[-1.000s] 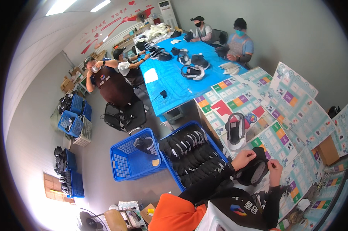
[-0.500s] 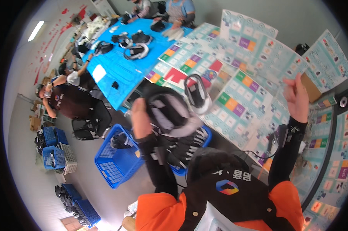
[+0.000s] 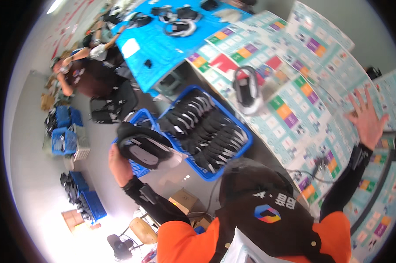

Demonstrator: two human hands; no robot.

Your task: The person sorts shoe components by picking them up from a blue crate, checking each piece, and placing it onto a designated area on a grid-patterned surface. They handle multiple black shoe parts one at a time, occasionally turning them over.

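Observation:
My left hand [image 3: 120,165] is closed on the rear of a black shoe upper [image 3: 147,149] with a grey lining, its opening facing up. It hangs in the air over a blue basket [image 3: 142,116], partly covering it. Close by, a larger blue basket [image 3: 209,177] is packed with rows of black shoe pieces [image 3: 211,136] with white edges. On the sheet-covered table, a black and white shoe upper [image 3: 248,90] lies alone. Above that table's right side my right hand [image 3: 365,120] is open, fingers spread, holding nothing.
Printed sheets [image 3: 290,127] cover the near table, with a cable [image 3: 312,174] at its edge. A blue-covered table [image 3: 158,57] beyond bears several shoe uppers; people sit at its left. A chair [image 3: 114,105], stacked baskets [image 3: 64,142] and a cardboard box [image 3: 184,199] stand on the floor.
My left hand has carried the shoe upper left and down, uncovering the full basket. My right hand has moved right and down, and its fingers have spread. The view has shifted.

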